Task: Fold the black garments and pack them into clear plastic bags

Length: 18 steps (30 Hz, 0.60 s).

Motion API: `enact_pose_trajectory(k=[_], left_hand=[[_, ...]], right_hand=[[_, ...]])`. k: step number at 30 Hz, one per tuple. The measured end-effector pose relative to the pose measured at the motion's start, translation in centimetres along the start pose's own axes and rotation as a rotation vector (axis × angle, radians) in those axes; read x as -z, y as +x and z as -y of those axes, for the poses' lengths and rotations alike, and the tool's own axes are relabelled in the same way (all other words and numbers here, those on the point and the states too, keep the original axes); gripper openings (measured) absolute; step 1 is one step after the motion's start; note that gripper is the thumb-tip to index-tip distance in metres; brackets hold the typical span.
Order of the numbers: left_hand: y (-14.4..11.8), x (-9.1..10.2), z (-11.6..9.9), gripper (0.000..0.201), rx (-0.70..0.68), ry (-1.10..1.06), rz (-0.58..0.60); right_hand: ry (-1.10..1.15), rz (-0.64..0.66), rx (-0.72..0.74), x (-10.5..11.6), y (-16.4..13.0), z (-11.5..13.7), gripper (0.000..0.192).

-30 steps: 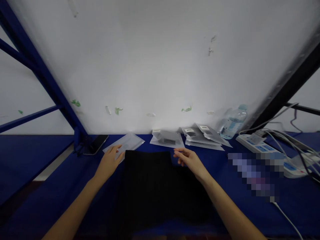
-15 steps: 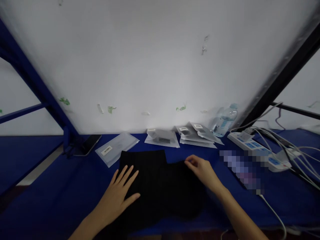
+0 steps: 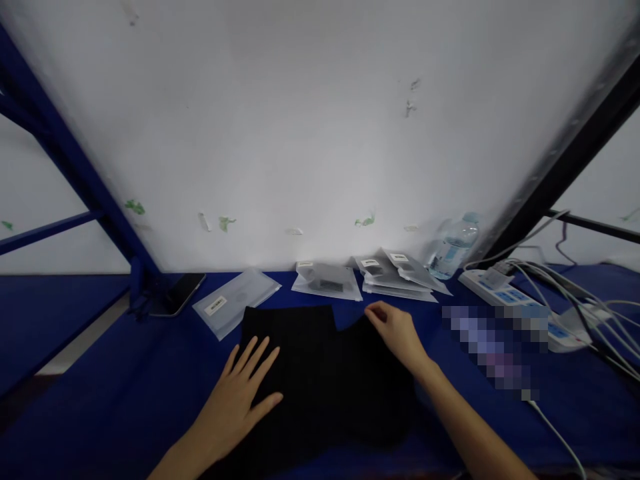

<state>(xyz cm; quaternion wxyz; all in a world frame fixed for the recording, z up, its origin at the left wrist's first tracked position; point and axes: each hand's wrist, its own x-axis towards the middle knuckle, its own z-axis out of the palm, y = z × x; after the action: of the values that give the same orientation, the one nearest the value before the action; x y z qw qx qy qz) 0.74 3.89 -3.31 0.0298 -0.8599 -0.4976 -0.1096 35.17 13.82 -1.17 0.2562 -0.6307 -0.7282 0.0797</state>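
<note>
One black cloth is spread across the middle of the blue surface, directly between two hands. Its left half is laid out with a straight far edge; to the right of this a notch is formed, from which the edge is drawn up at a slant toward the right hand. By the left hand nothing is gripped: it is laid palm down on the cloth's left side, with the fingers fanned out and the thumb held apart. By the right hand the cloth's far right edge is pinched between thumb and fingertips.

Just beyond the cloth's left corner, a translucent bag marked with a barcode label is laid flat. A second bag, with something dark seen inside, is set near the wall, and to its right several more bags are overlapped in a pile. Beside that pile a clear bottle is placed. A phone is set at the far left, near the blue post. On the right, a white power strip is crowded with cables; nearer, an elongated object is hidden by pixel blocks.
</note>
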Motion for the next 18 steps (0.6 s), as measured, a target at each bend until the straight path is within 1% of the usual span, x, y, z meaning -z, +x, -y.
enact_pose_trajectory(k=[1, 3, 6, 9, 13, 16, 18], left_hand=[[0.0, 0.1, 0.0, 0.066, -0.002, 0.001, 0.011], [0.0, 0.2, 0.0, 0.066, -0.001, -0.002, 0.033], [0.0, 0.4, -0.1, 0.066, 0.009, -0.011, 0.033], [0.0, 0.4, -0.2, 0.066, 0.010, -0.023, 0.004], [-0.1, 0.4, -0.1, 0.066, -0.002, -0.038, -0.015], [-0.3, 0.5, -0.1, 0.064, 0.011, -0.053, 0.004], [-0.2, 0.7, -0.3, 0.062, 0.032, -0.075, -0.007]], right_hand=[[-0.044, -0.016, -0.031, 0.0, 1.0, -0.1, 0.020], [-0.105, -0.029, -0.034, -0.3, 2.6, -0.1, 0.022], [-0.167, -0.015, 0.046, -1.2, 3.9, 0.6, 0.029], [-0.189, -0.013, 0.107, -2.0, 4.1, 1.4, 0.021], [-0.143, -0.040, 0.134, -2.0, 4.4, 1.8, 0.021], [-0.052, -0.071, 0.150, -1.6, 4.7, 2.3, 0.024], [0.017, -0.093, 0.160, -1.1, 4.6, 3.0, 0.026]])
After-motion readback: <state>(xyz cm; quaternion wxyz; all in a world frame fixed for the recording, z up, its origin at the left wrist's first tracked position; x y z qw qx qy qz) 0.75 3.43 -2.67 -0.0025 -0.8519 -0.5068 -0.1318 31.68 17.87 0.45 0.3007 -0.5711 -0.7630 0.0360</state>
